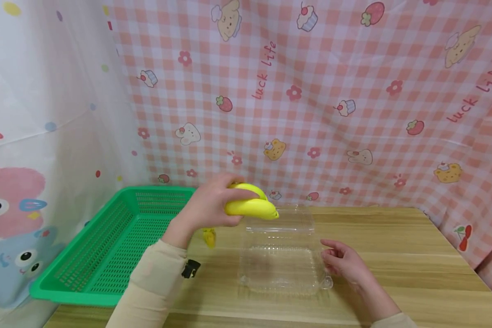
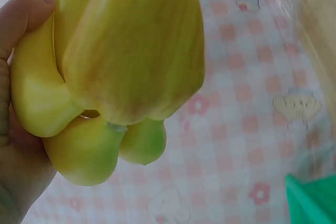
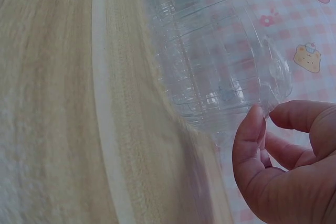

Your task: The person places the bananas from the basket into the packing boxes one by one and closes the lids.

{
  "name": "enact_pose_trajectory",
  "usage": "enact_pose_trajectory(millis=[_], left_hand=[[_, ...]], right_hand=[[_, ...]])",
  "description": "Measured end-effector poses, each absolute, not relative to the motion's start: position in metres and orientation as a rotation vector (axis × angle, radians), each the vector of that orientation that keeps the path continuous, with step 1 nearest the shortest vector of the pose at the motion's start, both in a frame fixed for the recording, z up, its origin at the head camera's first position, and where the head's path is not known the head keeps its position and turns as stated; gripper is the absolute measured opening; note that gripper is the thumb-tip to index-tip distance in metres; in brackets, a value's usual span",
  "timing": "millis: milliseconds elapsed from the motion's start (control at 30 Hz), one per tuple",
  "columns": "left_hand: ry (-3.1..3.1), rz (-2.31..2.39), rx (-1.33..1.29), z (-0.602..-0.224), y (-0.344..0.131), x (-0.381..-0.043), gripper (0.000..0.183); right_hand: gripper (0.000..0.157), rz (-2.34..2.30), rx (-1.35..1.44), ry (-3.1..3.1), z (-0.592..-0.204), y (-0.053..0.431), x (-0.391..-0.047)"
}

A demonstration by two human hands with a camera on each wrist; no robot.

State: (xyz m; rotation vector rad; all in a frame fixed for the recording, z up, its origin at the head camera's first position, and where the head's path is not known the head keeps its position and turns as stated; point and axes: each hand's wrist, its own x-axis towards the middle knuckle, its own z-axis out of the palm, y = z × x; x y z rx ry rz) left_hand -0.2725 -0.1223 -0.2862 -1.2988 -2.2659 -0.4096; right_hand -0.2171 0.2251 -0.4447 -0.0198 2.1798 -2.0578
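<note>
My left hand (image 1: pixel 215 202) grips a bunch of yellow bananas (image 1: pixel 252 208) in the air, over the back of a clear plastic box (image 1: pixel 280 269). In the left wrist view the thumb lies across the bananas (image 2: pixel 39 85), which have greenish ends; a broad yellow part fills the front. The clear box stands on the table with its lid raised at the back, and its base shows nothing inside. At its right edge, my right hand (image 1: pixel 344 262) pinches the rim between thumb and forefinger, as the right wrist view shows at the box's corner (image 3: pixel 275 85).
A green perforated basket (image 1: pixel 78 298) stands at the left of the wooden table (image 1: pixel 414 273). Below the left hand a small yellow piece (image 1: pixel 209 238) and a black object (image 1: pixel 191 269) show. A pink checked cloth (image 1: pixel 311 123) hangs behind the table.
</note>
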Motion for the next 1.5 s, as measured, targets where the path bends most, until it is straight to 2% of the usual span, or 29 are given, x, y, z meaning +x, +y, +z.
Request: enact_pose_trajectory(millis=[700, 1500], left_hand=[[-2.345, -0.305, -1.531, -0.325, -0.048, -0.268, 0.047], [-2.467, -0.167, -1.619, -0.379, -0.019, -0.275, 0.049]], right_hand=[[0.053, -2.052, 0.024, 2.191, -0.444, 0.224, -0.216], [0.052, -2.028, -0.009, 2.217, -0.446, 0.227, -0.217]])
